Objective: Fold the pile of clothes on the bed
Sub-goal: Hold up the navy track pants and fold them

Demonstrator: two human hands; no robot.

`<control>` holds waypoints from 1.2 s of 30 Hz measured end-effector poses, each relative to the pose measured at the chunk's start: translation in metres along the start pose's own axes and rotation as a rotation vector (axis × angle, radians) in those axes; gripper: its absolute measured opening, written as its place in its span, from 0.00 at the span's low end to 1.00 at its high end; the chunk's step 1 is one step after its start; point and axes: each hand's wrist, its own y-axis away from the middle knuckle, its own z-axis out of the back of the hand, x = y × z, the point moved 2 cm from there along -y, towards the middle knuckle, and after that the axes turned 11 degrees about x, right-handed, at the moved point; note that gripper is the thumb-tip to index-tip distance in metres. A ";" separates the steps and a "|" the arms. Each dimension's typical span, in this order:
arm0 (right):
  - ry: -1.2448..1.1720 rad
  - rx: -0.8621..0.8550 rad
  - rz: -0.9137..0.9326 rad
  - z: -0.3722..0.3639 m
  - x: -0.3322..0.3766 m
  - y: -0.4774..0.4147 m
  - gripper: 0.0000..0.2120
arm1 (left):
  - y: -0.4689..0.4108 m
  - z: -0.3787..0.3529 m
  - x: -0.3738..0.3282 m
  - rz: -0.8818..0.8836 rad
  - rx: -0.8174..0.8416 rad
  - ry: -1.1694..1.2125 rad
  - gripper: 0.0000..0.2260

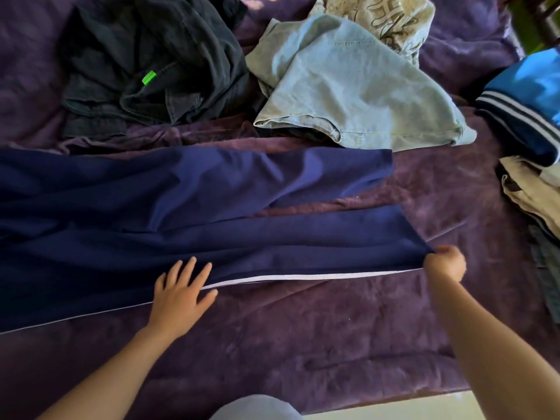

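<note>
While the trousers [181, 207] lie spread across the middle of the frame on the bed [303, 344], folding looks partway done.

- Item in hand: trousers, legs apart, not yet folded.
- Left hand [181, 286]: flat, fingers spread, pressing the near leg by its white stripe, lower centre.
- Right hand [445, 263]: fingers curled, pinching the hem corner, lower right.
- Apparently pending, all crumpled: black garment [151, 65], upper left; blue shirt [348, 86], upper centre; printed top [388, 19] above it.
- Apparently done: folded pieces [530, 116], right edge.
</note>
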 end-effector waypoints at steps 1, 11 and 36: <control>0.080 0.016 0.006 -0.015 -0.001 0.006 0.19 | 0.004 -0.009 -0.001 0.008 0.057 -0.020 0.26; 0.882 0.269 1.156 -0.167 -0.008 0.112 0.39 | 0.030 -0.041 0.035 0.338 0.158 -0.039 0.29; 1.337 0.353 1.132 -0.150 0.006 0.121 0.25 | 0.077 -0.051 0.109 0.084 -0.071 0.053 0.22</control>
